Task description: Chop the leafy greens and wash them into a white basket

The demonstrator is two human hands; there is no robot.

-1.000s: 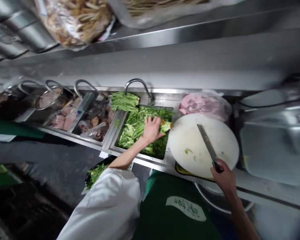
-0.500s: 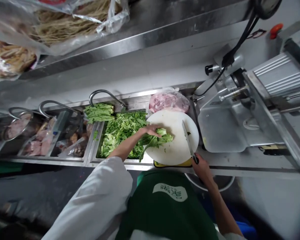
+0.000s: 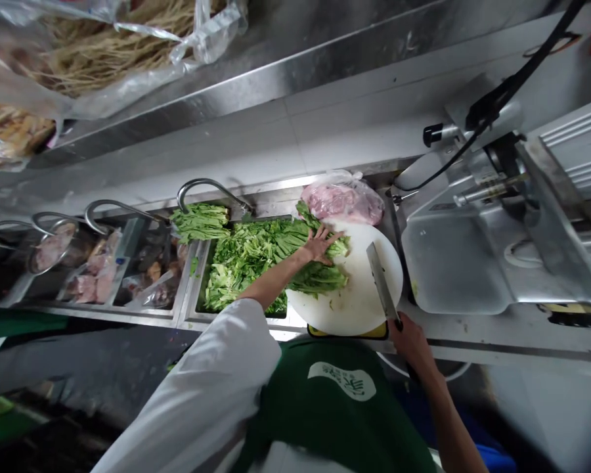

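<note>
My left hand [image 3: 319, 244] lies with fingers spread on leafy green lettuce [image 3: 320, 278] at the left side of a round white cutting board [image 3: 354, 315]. The leaves reach over the board's left edge. My right hand [image 3: 408, 336] is wrapped round the dark handle of a knife [image 3: 383, 281], whose wide blade rests on or just above the board's right part. Small green bits lie on the board. Left of it, a sink basin [image 3: 200, 279] is full of cut greens [image 3: 241, 256].
Bagged pink meat [image 3: 342, 198] sits behind the board. A metal slicing machine [image 3: 456, 263] stands at right. More greens [image 3: 201, 222] lie beside a curved faucet [image 3: 209, 182]. Farther left, a second sink holds bagged meat [image 3: 91, 279]. Overhead runs a metal shelf [image 3: 276, 69] with bagged dried food.
My left hand has spread its fingers and shifted toward the back of the board. More lettuce lies on the board's left side. The knife remains in my right hand.
</note>
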